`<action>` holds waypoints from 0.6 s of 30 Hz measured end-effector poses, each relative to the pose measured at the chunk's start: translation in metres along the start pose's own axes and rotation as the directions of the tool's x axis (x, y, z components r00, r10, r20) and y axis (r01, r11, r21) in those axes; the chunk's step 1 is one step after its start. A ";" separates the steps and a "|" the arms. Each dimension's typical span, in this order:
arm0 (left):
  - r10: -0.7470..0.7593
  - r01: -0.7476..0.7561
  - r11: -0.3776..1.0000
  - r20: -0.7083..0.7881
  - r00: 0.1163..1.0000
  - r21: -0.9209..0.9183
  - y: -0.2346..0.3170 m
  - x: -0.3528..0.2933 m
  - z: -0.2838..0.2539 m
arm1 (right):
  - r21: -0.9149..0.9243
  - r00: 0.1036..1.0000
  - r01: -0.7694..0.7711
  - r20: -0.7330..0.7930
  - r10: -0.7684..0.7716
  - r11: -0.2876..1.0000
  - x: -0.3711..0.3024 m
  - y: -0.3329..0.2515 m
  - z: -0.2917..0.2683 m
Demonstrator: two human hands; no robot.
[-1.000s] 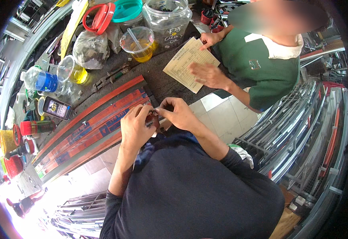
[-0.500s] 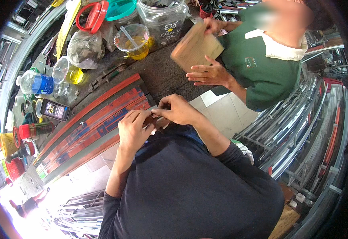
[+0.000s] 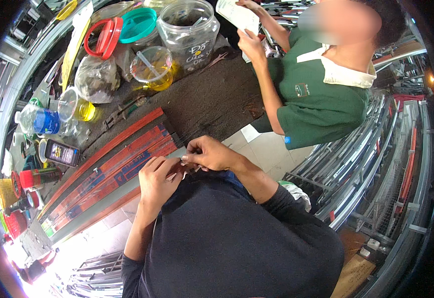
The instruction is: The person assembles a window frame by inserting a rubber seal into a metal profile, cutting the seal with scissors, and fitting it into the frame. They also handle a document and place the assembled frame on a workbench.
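Note:
Close in front of my dark shirt, both my hands meet at the fingertips. My left hand (image 3: 158,181) has its fingers bent and pinched together, its back facing up. From the right, my right hand (image 3: 209,153) pinches with thumb and forefinger at the same spot. Something small and partly pale shows between them, mostly covered by the fingers; its kind cannot be made out. Just beyond lie long red and blue strips (image 3: 145,148) on the workbench (image 3: 217,102).
Along the bench's left stand a phone (image 3: 62,153), a water bottle (image 3: 43,120), a tub of yellow liquid (image 3: 160,79), a clear jar (image 3: 186,37) and a red lid (image 3: 103,38). A co-worker in a green shirt (image 3: 321,109) holds a paper pad (image 3: 239,15). Metal lengths (image 3: 346,154) fill racks at right.
My view has shifted slightly, so the bench items sit lower and further left. The co-worker has raised the pad away and now grips it with both hands. My hands stay pinched together.

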State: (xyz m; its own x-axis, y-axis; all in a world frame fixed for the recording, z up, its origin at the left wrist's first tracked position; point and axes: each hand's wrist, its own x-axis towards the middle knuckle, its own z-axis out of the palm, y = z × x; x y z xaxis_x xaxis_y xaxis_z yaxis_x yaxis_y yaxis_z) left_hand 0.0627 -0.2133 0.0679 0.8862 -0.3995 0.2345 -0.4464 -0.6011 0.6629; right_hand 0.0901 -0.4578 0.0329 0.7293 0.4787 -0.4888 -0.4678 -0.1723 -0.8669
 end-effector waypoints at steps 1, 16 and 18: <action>-0.004 0.004 1.000 0.007 1.000 0.003 0.001 0.000 -0.001 | 0.018 1.000 0.003 0.011 -0.004 1.000 0.000 0.001 0.000; -0.084 0.082 0.996 0.049 0.995 0.043 0.006 0.007 -0.007 | 0.008 0.999 -0.008 0.034 0.008 1.000 0.006 0.003 -0.004; -0.074 0.074 0.997 0.022 0.997 0.018 0.002 0.012 -0.007 | -0.030 0.998 0.049 0.047 -0.047 0.998 0.008 -0.005 -0.014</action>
State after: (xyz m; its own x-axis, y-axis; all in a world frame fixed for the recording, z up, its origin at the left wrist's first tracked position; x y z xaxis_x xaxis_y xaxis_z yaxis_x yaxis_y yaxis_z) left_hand 0.0734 -0.2140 0.0770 0.9140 -0.3689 0.1686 -0.3816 -0.6412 0.6658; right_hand 0.1057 -0.4649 0.0322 0.7265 0.5261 -0.4420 -0.4164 -0.1747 -0.8923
